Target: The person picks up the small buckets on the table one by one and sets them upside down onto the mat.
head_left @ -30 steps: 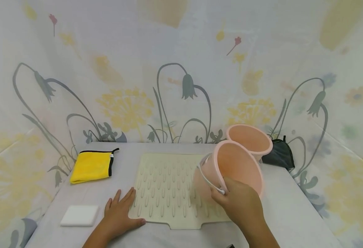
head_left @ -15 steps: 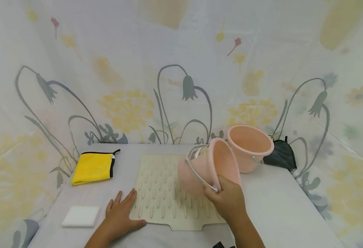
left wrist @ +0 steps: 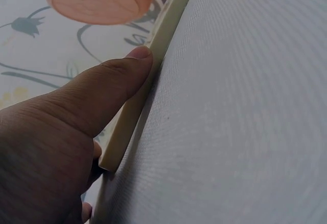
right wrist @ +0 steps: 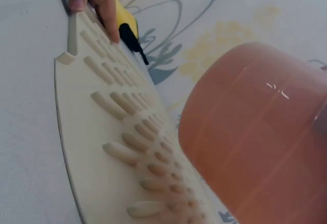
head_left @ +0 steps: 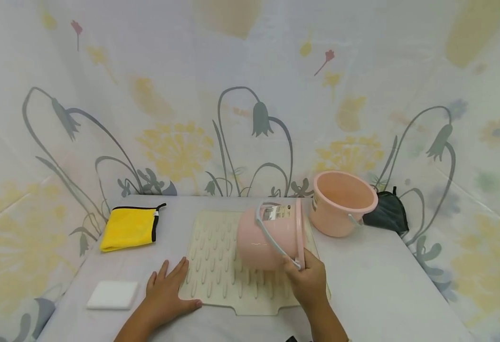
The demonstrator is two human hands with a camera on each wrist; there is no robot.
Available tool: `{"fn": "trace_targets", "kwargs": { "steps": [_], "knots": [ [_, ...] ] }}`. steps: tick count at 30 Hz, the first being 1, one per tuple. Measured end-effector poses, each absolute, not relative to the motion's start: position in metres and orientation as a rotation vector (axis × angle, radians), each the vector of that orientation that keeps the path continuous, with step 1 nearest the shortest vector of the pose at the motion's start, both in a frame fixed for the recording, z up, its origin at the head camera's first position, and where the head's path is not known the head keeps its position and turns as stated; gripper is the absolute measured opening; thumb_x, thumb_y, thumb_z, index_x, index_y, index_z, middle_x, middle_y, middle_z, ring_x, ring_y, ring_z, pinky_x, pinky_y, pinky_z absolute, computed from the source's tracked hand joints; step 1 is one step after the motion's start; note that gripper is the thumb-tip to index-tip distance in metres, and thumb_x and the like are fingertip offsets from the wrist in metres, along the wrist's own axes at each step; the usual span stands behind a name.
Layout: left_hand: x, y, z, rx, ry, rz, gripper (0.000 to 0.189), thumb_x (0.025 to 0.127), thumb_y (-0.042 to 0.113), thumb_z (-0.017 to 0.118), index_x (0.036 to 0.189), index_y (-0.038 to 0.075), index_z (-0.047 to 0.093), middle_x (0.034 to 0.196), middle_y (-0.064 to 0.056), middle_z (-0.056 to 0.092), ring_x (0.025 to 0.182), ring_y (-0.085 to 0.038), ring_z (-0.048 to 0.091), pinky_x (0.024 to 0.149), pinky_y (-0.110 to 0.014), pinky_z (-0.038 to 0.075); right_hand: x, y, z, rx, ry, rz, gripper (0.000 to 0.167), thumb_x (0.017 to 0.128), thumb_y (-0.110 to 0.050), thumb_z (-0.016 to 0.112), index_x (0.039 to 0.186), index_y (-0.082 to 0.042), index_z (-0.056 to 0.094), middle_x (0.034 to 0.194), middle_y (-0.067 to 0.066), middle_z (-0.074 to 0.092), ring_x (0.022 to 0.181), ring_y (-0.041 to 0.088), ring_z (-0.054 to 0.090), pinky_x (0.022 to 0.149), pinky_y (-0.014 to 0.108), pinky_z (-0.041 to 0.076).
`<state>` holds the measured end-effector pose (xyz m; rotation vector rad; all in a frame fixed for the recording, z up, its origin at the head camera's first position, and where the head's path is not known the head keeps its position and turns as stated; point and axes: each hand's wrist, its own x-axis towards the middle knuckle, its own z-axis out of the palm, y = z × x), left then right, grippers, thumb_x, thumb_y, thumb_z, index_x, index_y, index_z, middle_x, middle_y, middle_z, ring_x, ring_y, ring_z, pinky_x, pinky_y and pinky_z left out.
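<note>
My right hand (head_left: 307,280) grips the rim of a pink bucket (head_left: 268,237) by its pale handle. The bucket is tipped on its side above a cream ridged mat (head_left: 211,266), its mouth facing right and its label upward. In the right wrist view, the bucket's smooth wall (right wrist: 250,132) hangs beside the mat's ridges (right wrist: 117,152). My left hand (head_left: 164,294) rests with spread fingers at the mat's near left corner. Its thumb (left wrist: 122,73) lies along the mat's edge in the left wrist view. The bucket's inside is hidden.
A second pink bucket (head_left: 339,209) stands upright at the back right, with a dark pouch (head_left: 386,211) beside it. On the left lie a folded yellow cloth (head_left: 130,228) with black trim and a white block (head_left: 113,294). A flower-printed sheet (head_left: 250,71) hangs behind.
The right hand has carried the bucket leftward over the mat and turned it, so its mouth has swung from facing me to facing right. The left hand has stayed in place.
</note>
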<state>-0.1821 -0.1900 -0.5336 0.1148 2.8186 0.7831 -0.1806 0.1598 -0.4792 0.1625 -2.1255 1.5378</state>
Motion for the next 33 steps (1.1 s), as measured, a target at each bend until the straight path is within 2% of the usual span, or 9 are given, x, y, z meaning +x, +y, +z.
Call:
{"fn": "trace_targets", "kwargs": {
  "steps": [7, 14, 16, 19, 23, 26, 29, 33],
  "knots": [
    [-0.182, -0.189, -0.531, 0.111, 2.819, 0.771, 0.128, 0.066, 0.067, 0.089, 0.163, 0.005, 0.034, 0.172, -0.015, 0.028, 0.156, -0.057, 0.005, 0.118, -0.077, -0.001, -0.181, 0.157, -0.491, 0.049, -2.051, 1.683, 0.016, 0.089, -0.004, 0.07, 0.097, 0.01, 0.071, 0.075, 0.002, 0.061, 0.067, 0.01, 0.054, 0.057, 0.025, 0.049],
    [-0.182, -0.189, -0.529, 0.133, 2.822, 0.776, 0.125, 0.066, 0.066, 0.09, 0.162, 0.005, 0.036, 0.171, -0.015, 0.029, 0.156, -0.058, 0.005, 0.118, -0.077, -0.001, -0.179, 0.159, -0.492, -0.005, -2.077, 1.771, 0.026, 0.094, -0.007, 0.064, 0.111, 0.012, 0.07, 0.097, 0.015, 0.072, 0.084, 0.01, 0.063, 0.075, 0.02, 0.055],
    [-0.182, -0.189, -0.527, 0.133, 2.808, 0.782, 0.124, 0.066, 0.066, 0.09, 0.162, 0.006, 0.038, 0.171, -0.015, 0.029, 0.156, -0.058, 0.005, 0.118, -0.077, -0.001, -0.179, 0.159, -0.492, -0.004, -2.065, 1.799, 0.027, 0.095, -0.007, 0.063, 0.112, 0.013, 0.069, 0.096, 0.013, 0.072, 0.083, 0.01, 0.064, 0.075, 0.02, 0.055],
    [-0.183, -0.189, -0.523, 0.134, 2.781, 0.784, 0.118, 0.069, 0.064, 0.089, 0.161, 0.008, 0.041, 0.171, -0.017, 0.03, 0.156, -0.058, 0.008, 0.117, -0.079, 0.0, -0.178, 0.158, -0.491, 0.003, -2.027, 1.868, 0.024, 0.094, -0.006, 0.061, 0.107, 0.013, 0.068, 0.085, 0.007, 0.066, 0.073, 0.011, 0.06, 0.064, 0.022, 0.053],
    [-0.183, -0.187, -0.513, 0.179, 2.802, 0.818, 0.099, 0.083, 0.059, 0.081, 0.158, 0.007, 0.045, 0.166, -0.023, 0.037, 0.153, -0.055, 0.023, 0.117, -0.08, 0.012, -0.176, 0.156, -0.49, 0.012, -1.972, 1.95, 0.021, 0.094, -0.005, 0.06, 0.104, 0.013, 0.065, 0.079, 0.001, 0.062, 0.067, 0.011, 0.058, 0.057, 0.024, 0.052],
    [-0.184, -0.18, -0.501, 0.222, 2.812, 0.974, 0.084, 0.092, 0.05, 0.076, 0.158, 0.007, 0.045, 0.163, -0.024, 0.039, 0.151, -0.05, 0.033, 0.118, -0.075, 0.024, -0.174, 0.155, -0.489, 0.029, -1.936, 1.99, 0.022, 0.094, -0.004, 0.059, 0.106, 0.014, 0.064, 0.084, 0.002, 0.066, 0.071, 0.012, 0.063, 0.061, 0.024, 0.055],
    [-0.185, -0.167, -0.487, 0.275, 2.751, 1.203, 0.082, 0.095, 0.043, 0.075, 0.163, 0.016, 0.037, 0.169, -0.016, 0.032, 0.155, -0.043, 0.031, 0.12, -0.071, 0.027, -0.173, 0.154, -0.488, 0.04, -1.92, 2.025, 0.025, 0.094, -0.003, 0.058, 0.109, 0.016, 0.063, 0.09, 0.004, 0.066, 0.076, 0.012, 0.065, 0.065, 0.024, 0.058],
    [-0.19, -0.146, -0.472, 0.407, 2.609, 1.464, 0.096, 0.091, 0.047, 0.078, 0.167, 0.036, 0.02, 0.175, -0.004, 0.016, 0.161, -0.038, 0.018, 0.119, -0.071, 0.029, -0.17, 0.154, -0.487, 0.018, -1.933, 2.044, 0.027, 0.095, -0.003, 0.056, 0.113, 0.017, 0.061, 0.094, 0.006, 0.063, 0.08, 0.013, 0.065, 0.068, 0.025, 0.059]
  ]
}}
